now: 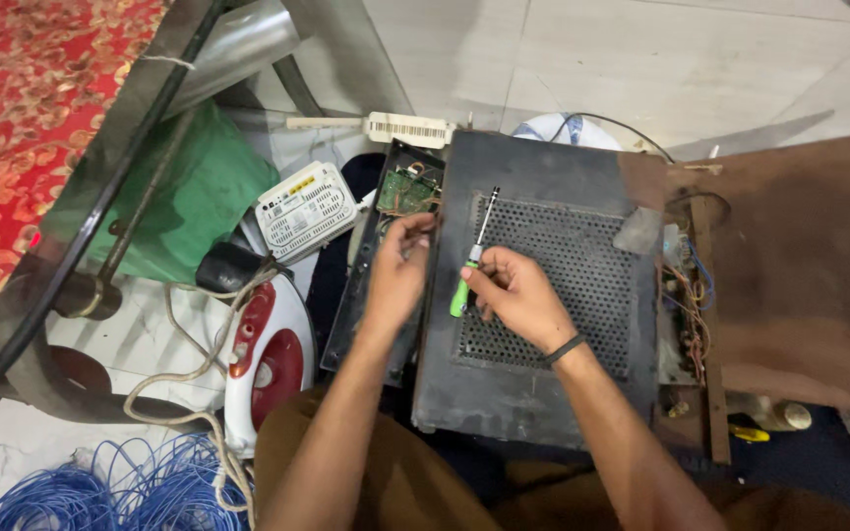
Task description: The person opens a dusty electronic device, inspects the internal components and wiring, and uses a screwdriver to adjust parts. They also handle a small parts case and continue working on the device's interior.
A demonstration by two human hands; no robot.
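I have both hands over a black metal case (543,393) that lies across my lap. My right hand (516,295) is curled shut round one screwdriver (471,261), thumb and fingers pinching its green handle, with the thin shaft running up and away past my fingertips over the perforated grille (582,275) in the case's top. My left hand (397,270) sits just left of that, fingers bent and pressed against the case's left edge, where the cover stands open a crack; I cannot tell whether those fingertips actually grip anything. Just beyond the left fingertips one green circuit board (405,192) shows inside the open case. At the case's right edge, well right of my right hand, a bundle of coloured wires (686,295) lies exposed inside, beside a brown wooden panel (809,275) that closes off that side.

Left of my left hand the room is crowded: one white router (304,208) up beyond the fingers, one red and white clothes iron (270,359) near my forearm with its cord looping out, and a coil of blue wire (100,492) down by my elbow. A white strip-shaped part (386,126) lies past the case's far edge. The pale tiled floor (641,59) beyond that is the only open space.
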